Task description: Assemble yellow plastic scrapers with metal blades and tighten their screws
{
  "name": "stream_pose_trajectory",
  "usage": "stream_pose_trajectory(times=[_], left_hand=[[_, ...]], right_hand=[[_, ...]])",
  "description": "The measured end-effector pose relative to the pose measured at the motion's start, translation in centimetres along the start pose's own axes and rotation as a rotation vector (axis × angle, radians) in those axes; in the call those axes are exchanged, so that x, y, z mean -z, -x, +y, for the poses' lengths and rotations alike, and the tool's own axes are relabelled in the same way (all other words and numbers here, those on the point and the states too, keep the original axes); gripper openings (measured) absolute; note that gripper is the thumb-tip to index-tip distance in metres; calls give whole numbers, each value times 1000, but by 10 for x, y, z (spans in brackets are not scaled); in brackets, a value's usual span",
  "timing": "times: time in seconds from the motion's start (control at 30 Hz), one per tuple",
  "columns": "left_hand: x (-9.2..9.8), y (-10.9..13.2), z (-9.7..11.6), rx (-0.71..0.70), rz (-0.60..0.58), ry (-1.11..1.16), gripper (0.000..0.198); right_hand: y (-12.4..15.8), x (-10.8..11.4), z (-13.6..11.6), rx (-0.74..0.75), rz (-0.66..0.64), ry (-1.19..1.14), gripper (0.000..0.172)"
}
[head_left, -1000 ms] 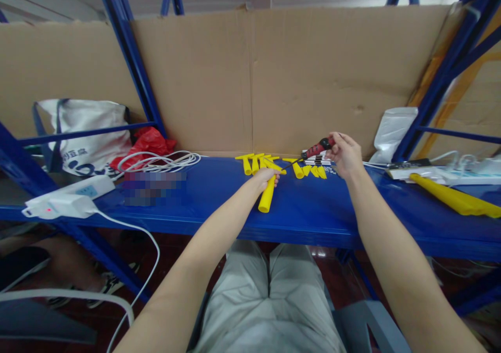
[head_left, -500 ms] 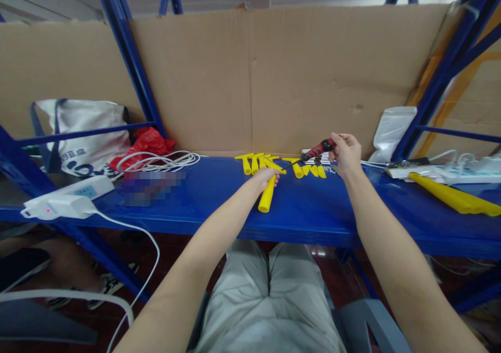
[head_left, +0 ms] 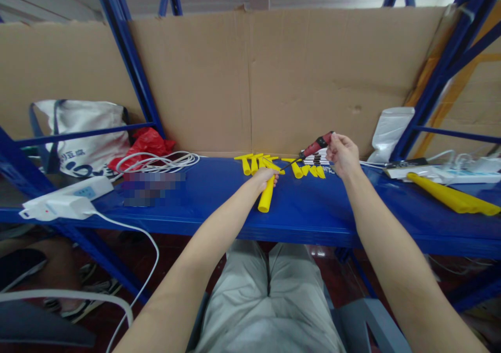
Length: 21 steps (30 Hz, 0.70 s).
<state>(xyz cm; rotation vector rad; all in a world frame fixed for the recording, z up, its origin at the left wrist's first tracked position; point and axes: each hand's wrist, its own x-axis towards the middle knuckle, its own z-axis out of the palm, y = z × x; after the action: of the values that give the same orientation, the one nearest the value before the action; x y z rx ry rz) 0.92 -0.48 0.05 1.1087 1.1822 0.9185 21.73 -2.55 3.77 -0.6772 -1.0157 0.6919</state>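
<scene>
My left hand (head_left: 266,177) is closed round a yellow tube-shaped part (head_left: 265,200) above the blue shelf. A red and black screwdriver (head_left: 315,146) slants down from the right, its thin shaft reaching the part at my left fingers. My right hand (head_left: 343,153) pinches the upper end of the screwdriver's handle. Several yellow T-shaped pieces (head_left: 246,165) lie just behind my left hand. To the right of them are several small yellow pieces (head_left: 313,171), with white striped items (head_left: 316,157) behind.
A white power strip (head_left: 66,199), a coiled white cable (head_left: 164,161), a red bag (head_left: 146,144) and a cloth bag (head_left: 90,133) are on the left. Long yellow pieces (head_left: 454,196) lie at the right. A cardboard wall (head_left: 293,81) stands behind the blue shelf (head_left: 219,207).
The screwdriver's handle has risen and tilted a little steeper, and my right fingers have shifted on its end. My left hand and the yellow part have stayed in place.
</scene>
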Motion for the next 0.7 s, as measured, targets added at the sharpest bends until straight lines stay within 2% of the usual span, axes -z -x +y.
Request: stream_pose_trajectory(times=[0.2,0.53,0.7], left_hand=[[0,1,1,-12,1,-9,18],[1,2,0,-25,-6,-11,20],[1,1,1,-22,-9,-24,11]], right_hand=[[-1,4,4,-56,66,6,44],[2,-1,-2,-56,-58,-41,37],[1,1,2,-24,-11,-23,43]])
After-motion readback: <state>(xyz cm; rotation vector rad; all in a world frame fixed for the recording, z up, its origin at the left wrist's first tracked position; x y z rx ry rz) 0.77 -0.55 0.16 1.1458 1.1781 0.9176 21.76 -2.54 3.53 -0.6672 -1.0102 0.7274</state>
